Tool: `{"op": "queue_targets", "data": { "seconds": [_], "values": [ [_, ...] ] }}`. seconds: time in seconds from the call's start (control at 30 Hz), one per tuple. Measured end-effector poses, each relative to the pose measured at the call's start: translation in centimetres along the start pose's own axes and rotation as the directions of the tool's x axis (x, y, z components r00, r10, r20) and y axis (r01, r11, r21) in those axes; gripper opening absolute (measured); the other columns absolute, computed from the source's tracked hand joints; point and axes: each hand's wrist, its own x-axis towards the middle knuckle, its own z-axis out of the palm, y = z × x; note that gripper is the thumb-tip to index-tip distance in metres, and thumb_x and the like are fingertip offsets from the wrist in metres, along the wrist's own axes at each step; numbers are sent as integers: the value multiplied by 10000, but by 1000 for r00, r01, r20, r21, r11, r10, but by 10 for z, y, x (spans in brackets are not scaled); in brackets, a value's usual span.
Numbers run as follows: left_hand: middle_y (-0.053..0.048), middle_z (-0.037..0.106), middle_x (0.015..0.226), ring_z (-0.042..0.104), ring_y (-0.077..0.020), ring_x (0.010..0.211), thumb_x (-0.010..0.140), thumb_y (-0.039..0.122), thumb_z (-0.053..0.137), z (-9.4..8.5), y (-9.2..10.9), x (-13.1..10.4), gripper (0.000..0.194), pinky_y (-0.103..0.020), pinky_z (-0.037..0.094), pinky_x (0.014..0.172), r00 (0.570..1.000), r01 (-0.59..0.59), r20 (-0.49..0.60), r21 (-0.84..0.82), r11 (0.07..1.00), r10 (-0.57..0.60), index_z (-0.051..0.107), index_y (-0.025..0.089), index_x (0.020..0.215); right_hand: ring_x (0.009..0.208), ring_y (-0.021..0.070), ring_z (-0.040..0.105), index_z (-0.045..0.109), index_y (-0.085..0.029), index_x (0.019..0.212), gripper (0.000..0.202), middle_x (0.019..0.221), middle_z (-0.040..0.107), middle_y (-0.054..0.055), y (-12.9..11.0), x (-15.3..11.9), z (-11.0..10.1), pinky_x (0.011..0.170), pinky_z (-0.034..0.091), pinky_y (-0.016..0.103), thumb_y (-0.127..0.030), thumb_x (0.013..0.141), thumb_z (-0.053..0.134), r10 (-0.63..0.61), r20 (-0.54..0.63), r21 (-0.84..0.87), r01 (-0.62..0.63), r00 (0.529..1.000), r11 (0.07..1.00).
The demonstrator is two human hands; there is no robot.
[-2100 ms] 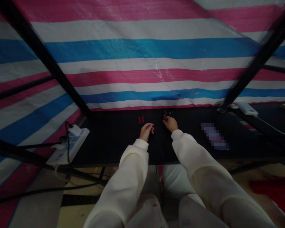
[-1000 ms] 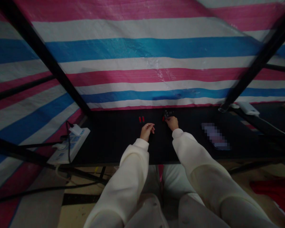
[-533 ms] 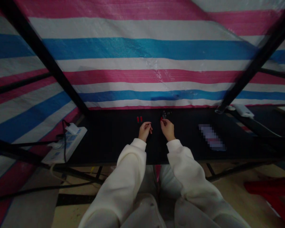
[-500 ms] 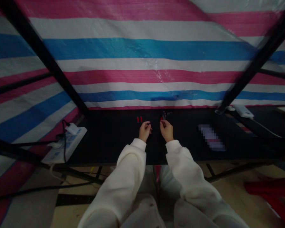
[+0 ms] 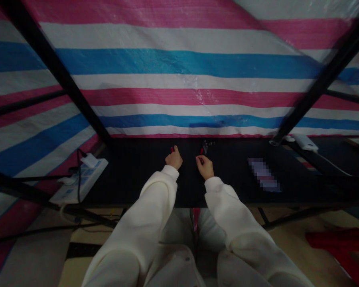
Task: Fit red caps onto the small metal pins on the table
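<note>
On the black tabletop [image 5: 131, 171], my left hand [image 5: 174, 159] reaches out with one finger extended and the others curled. A small red piece [image 5: 172, 150] lies right beside that finger; whether they touch is unclear. My right hand [image 5: 205, 166] is closed, thumb and fingertips together in a pinch, and whatever is in it is too small to name. Just beyond its fingertips lies another small red piece [image 5: 201, 150]. Several tiny grey, metallic-looking parts [image 5: 206, 146] are scattered close behind.
A phone-shaped item [image 5: 265, 174], blurred out, lies to the right. At the left edge sits a white power strip [image 5: 91, 179] with plugs and cables. A white adapter [image 5: 305, 141] with a cable lies far right. Black frame poles [image 5: 314, 87] and a striped tarp [image 5: 179, 63] enclose the table.
My left hand has moved left to the red pieces, and now only one of those two shows. My right hand has drawn slightly back and left, with a red piece visible ahead of it.
</note>
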Motion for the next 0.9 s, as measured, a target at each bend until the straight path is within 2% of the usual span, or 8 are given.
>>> {"op": "queue_targets", "data": {
  "seconds": [0.07,0.17,0.23,0.3,0.4,0.5,0.7,0.9],
  "values": [
    [-154,604,840,598,-264,819,783,240,506,5,-4,2,265,-358,396,753,997,-44,-74,-174,984,32,540,130,1022,736,152,579,615,-160,884,331,819,636,63,-1,0,-1,683,451,252,-407,809,407,20,26,-9,-20,999,1000],
    [-81,590,738,579,-188,733,724,208,590,13,-4,-1,56,-273,402,682,988,-138,-137,-528,838,76,574,160,749,743,154,575,606,-168,887,330,828,633,61,-2,1,-1,686,448,255,-412,814,395,39,51,-29,-38,998,999],
    [-47,580,670,548,-138,624,697,196,614,18,1,-7,66,-228,392,591,992,-122,-78,-704,699,95,563,156,687,739,152,570,595,-172,873,329,819,628,57,-2,1,-1,680,441,251,-425,817,392,43,53,-53,-40,998,998],
    [-31,585,641,491,-93,490,711,234,596,22,6,-15,99,-205,350,480,994,-25,41,-808,589,99,559,142,703,721,147,563,578,-178,855,337,799,621,51,-2,1,-1,660,429,240,-454,821,388,47,50,-92,-42,998,995],
    [-32,616,673,444,-59,390,736,307,554,28,8,-27,182,-191,265,381,980,128,180,-891,435,82,545,132,784,673,136,545,554,-189,809,364,742,601,37,-3,0,-2,624,398,222,-484,842,345,33,77,-163,-20,996,986],
    [-43,637,703,471,-57,394,707,325,577,34,2,-33,230,-183,259,370,969,185,227,-924,335,92,538,122,809,615,124,521,529,-196,722,410,676,575,25,-5,0,-4,585,364,211,-483,871,278,15,139,-207,15,990,978],
    [-56,651,691,507,-68,424,635,311,646,38,-8,-32,293,-185,308,409,960,245,270,-939,241,76,529,109,812,560,111,493,501,-194,632,464,612,548,14,-7,-3,-7,543,331,204,-477,886,235,13,189,-201,26,982,979],
    [-53,647,680,516,-67,463,622,317,671,37,-7,-33,314,-192,343,453,953,267,291,-939,218,85,543,105,815,602,116,500,525,-194,730,372,664,551,6,-3,-2,-5,579,363,203,-475,855,318,10,150,-168,15,989,986]
  ]
}}
